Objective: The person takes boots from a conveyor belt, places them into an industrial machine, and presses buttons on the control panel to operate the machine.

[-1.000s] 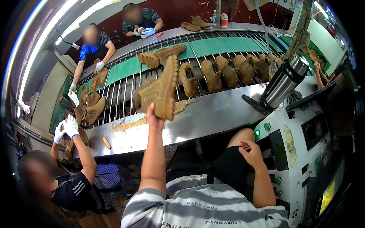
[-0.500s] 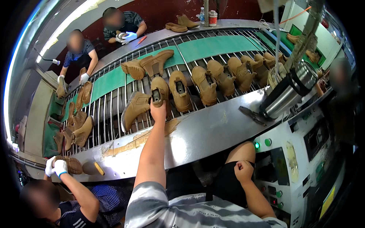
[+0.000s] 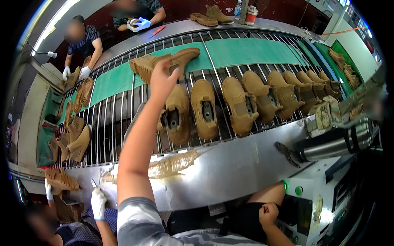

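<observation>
Head view: my left hand (image 3: pixel 163 82) reached to a tan boot (image 3: pixel 187 58) on a green belt (image 3: pixel 254 51).
Its thumb and fingers were spread at the boot's shaft; I could not tell whether they gripped it. My right hand (image 3: pixel 269 214) was curled into a loose fist by my bare knee (image 3: pixel 271 194). Nearer me, a row of tan boots (image 3: pixel 239 107) stood across metal rods (image 3: pixel 209 56), beside a shiny steel ledge (image 3: pixel 234 166).

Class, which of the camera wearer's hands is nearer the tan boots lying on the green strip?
Left. The left hand is at the near side of the tan boots, contact unclear. The right hand lies curled by the knee, much farther back.
</observation>
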`<act>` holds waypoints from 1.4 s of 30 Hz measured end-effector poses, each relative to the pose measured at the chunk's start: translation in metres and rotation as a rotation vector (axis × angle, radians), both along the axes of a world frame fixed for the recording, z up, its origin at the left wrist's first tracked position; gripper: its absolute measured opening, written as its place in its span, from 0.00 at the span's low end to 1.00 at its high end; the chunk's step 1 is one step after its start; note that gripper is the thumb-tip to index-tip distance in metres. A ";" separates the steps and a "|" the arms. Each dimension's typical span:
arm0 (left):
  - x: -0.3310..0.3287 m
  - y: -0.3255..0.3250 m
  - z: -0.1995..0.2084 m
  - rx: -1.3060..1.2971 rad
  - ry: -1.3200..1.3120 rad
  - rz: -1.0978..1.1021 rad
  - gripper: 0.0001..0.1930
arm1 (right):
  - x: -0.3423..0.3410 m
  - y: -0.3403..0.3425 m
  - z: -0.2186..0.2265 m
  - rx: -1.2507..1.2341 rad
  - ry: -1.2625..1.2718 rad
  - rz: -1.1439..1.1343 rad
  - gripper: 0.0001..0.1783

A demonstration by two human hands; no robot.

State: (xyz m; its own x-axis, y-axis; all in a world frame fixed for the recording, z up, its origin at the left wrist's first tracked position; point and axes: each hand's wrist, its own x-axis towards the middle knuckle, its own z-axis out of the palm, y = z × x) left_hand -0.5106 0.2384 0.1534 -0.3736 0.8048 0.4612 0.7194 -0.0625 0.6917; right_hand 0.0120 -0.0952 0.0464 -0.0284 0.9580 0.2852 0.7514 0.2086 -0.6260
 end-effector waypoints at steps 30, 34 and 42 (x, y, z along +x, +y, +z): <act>0.050 -0.033 0.155 0.045 0.172 0.119 0.30 | 0.021 -0.031 -0.030 -0.059 0.035 -0.091 0.07; 0.087 -0.150 0.242 0.255 -0.197 -0.283 0.25 | 0.003 -0.028 -0.013 -0.279 0.256 -0.066 0.09; 0.194 -0.318 0.219 -0.147 -1.361 -0.722 0.29 | -0.105 -0.048 0.129 -0.958 1.841 0.784 0.37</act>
State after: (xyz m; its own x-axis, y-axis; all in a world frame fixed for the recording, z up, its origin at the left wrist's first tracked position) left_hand -0.3170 -0.0801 0.3727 0.0432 0.9990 0.0102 -0.5891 0.0172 0.8079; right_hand -0.0927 -0.1431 0.1759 -0.6928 0.7205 0.0311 -0.6684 -0.6253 -0.4027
